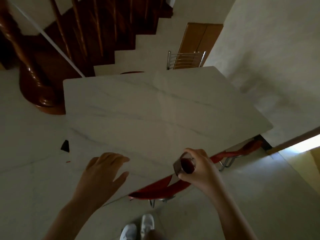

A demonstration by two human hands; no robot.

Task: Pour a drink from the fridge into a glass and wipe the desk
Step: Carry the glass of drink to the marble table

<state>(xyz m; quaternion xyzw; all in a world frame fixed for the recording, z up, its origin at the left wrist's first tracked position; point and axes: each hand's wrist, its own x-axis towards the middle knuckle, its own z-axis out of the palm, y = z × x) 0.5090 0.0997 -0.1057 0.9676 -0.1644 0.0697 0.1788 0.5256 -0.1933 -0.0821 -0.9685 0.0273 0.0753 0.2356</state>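
Observation:
A white marble-look table (147,110) fills the middle of the head view. My right hand (199,168) grips a small clear glass (186,164) holding dark red drink, right above the table's near edge. My left hand (103,172) hovers over the near-left part of the table, fingers spread, with nothing in it. No fridge, bottle or cloth is in view.
Red chairs (155,189) with metal legs are tucked under the near and right sides. A metal-backed chair (186,60) stands at the far end. A dark wooden staircase (69,40) rises at the left. A wall runs along the right, with a doorway (294,146).

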